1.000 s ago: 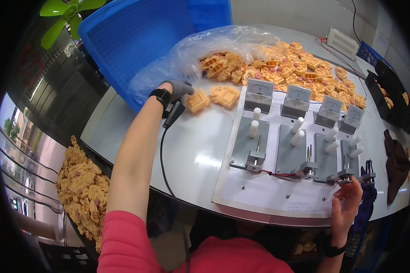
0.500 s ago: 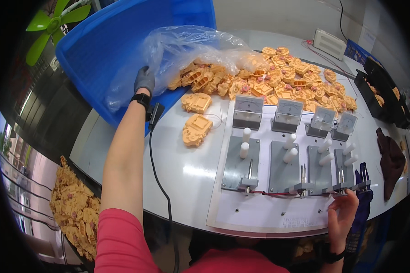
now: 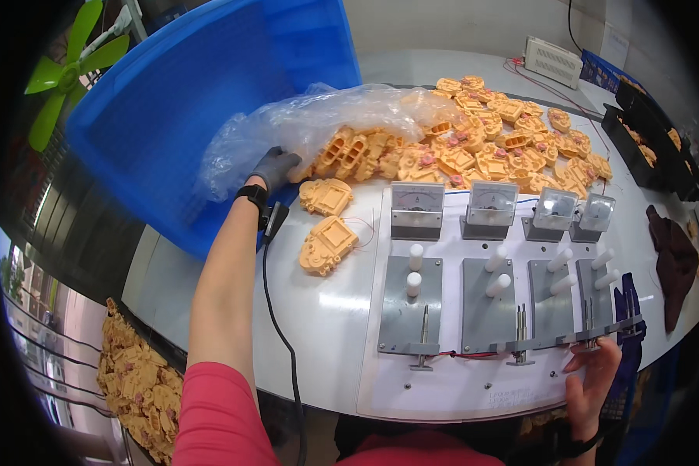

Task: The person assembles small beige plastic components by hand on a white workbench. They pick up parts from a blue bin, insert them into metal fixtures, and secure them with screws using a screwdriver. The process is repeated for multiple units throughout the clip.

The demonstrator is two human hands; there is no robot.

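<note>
My left hand, in a grey glove, reaches to the rim of the blue bin. Its fingers point right, at the edge of a clear plastic bag and the heaped orange moulded plastic parts; any grip there is not visible. Just below it, two single orange parts lie on the table, the nearer with thin wires. My bare right hand has its thumb apart and its fingertips against the front bar of the rightmost grey test fixture. Nothing shows in its palm.
Several analog meters stand behind the fixtures' white pegs. A blue bin tilts at the left, and a black cable hangs over the front edge. Black trays and a dark cloth are at right; a green fan is far left.
My left hand has moved down and right, from the upper bag to the heap's edge. The bag has sunk lower over the parts. My right hand stays at the same fixture.
</note>
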